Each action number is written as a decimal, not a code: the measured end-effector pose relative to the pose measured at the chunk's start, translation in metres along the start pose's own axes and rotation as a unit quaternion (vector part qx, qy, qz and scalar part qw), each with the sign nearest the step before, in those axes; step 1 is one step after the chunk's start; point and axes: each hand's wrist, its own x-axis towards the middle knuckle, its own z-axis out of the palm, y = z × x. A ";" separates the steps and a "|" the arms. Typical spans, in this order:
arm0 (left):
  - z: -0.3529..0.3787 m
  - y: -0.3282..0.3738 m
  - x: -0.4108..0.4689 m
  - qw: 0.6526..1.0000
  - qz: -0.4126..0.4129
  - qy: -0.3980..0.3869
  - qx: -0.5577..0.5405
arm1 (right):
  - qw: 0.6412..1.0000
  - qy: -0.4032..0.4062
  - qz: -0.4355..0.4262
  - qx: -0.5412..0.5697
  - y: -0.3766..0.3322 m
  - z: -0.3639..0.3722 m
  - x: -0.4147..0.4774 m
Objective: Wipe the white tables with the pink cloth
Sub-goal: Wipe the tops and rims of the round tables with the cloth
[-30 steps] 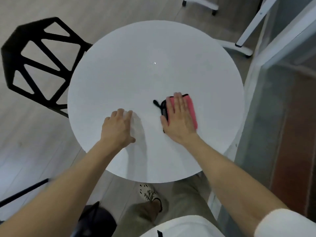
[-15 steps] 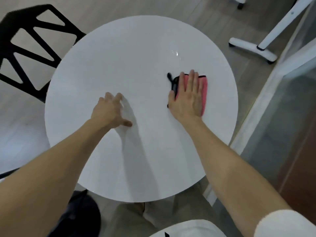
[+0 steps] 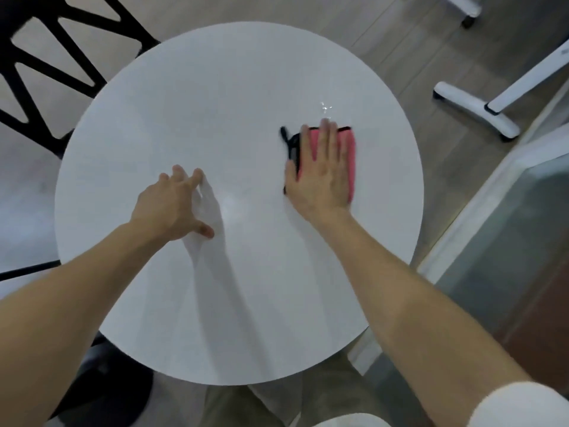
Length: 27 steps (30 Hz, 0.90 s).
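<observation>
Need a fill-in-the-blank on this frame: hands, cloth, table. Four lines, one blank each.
1. The right hand presses flat on the ____ cloth.
2. The left hand touches the white table and holds ____.
3. The tabletop's shape is ____.
4. The black chair stands at the table's far ____ side.

Missing words: pink; nothing; round; left.

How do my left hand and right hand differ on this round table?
The right hand lies flat, fingers straight, on the pink cloth; the left hand touches the bare white table, no cloth under it. The right hand reaches farther across than the left hand. Both rest on the table.
</observation>
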 end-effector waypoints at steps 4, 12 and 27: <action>-0.003 0.002 -0.004 1.000 -0.014 -0.004 -0.008 | 0.933 -0.100 -0.345 0.021 -0.043 0.005 -0.045; -0.002 -0.002 -0.002 0.999 0.005 0.030 0.014 | 0.998 -0.042 -0.028 -0.041 0.093 -0.016 0.094; -0.006 -0.084 0.005 0.987 0.098 0.103 -0.078 | 0.993 -0.012 0.112 -0.046 0.004 0.003 0.036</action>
